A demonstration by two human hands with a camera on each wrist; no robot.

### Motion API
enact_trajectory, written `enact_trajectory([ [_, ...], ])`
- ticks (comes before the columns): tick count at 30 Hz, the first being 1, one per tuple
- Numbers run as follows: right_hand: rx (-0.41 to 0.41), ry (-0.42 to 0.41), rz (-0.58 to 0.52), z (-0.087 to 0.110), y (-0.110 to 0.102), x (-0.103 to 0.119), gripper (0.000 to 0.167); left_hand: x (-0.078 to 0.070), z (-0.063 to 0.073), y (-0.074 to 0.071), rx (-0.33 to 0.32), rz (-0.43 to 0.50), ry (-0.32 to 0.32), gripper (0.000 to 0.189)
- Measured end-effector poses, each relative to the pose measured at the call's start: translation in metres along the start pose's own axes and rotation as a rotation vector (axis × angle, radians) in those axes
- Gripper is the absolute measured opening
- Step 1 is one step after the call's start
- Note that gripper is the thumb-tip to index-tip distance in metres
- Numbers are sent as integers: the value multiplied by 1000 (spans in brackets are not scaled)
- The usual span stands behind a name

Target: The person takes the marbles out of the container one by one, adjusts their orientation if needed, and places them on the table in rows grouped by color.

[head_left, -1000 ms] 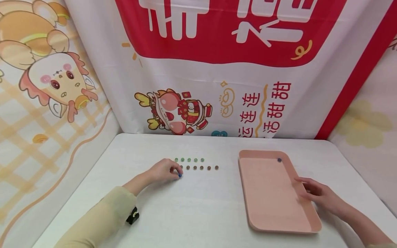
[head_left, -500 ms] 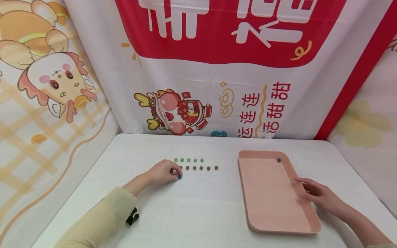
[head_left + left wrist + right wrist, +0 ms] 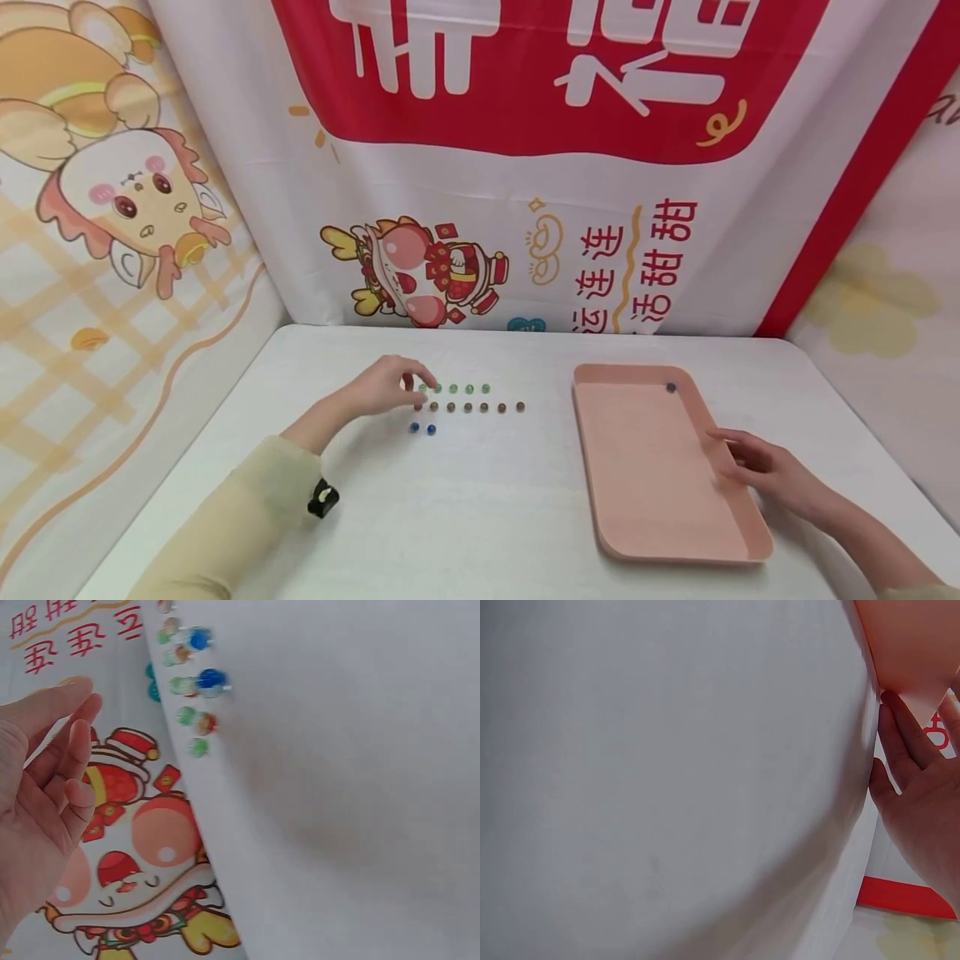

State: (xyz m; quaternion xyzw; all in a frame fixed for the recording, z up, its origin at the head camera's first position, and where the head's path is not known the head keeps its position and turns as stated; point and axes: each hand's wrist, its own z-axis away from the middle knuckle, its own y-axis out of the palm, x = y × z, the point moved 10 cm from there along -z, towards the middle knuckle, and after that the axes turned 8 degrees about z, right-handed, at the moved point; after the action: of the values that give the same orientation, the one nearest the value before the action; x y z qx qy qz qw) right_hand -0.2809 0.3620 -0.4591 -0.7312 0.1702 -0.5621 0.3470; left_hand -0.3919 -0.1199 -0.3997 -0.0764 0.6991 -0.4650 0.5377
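Observation:
My left hand [image 3: 390, 386] is over the left end of the marble rows, its thumb and fingers apart with nothing between them. In the left wrist view that hand [image 3: 45, 765] shows relaxed, slightly bent fingers. Several green marbles [image 3: 469, 389] form the back row, and several brown marbles [image 3: 484, 407] lie in a row in front. Two blue marbles [image 3: 431, 430] sit side by side at the near left. My right hand [image 3: 776, 475] holds the right wall of a pink tray [image 3: 660, 479]. One dark blue marble [image 3: 671, 387] lies in the tray's far right corner.
The white table [image 3: 465, 517] meets a printed cloth backdrop [image 3: 540, 183] at its far edge. Patterned cloth walls [image 3: 97, 275] stand at both sides. A small black thing [image 3: 323, 498] shows at the left sleeve.
The left hand has let go of a blue marble and moved up and back over the rows. Two blue marbles now show where it was. The right hand stays at the tray.

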Motion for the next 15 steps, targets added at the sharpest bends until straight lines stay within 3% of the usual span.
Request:
enact_trajectory([
  [4, -5, -24, -10, 1, 0, 2, 46, -18, -13, -6, -1, -16, 25, 21],
  [7, -11, -42, -19, 1, 0, 4, 45, -34, -24, -1, 11, -25, 55, 18],
  [15, -18, -60, -10, 0, -1, 6, 45, -92, -57, 39, 124, -47, 206, 16],
])
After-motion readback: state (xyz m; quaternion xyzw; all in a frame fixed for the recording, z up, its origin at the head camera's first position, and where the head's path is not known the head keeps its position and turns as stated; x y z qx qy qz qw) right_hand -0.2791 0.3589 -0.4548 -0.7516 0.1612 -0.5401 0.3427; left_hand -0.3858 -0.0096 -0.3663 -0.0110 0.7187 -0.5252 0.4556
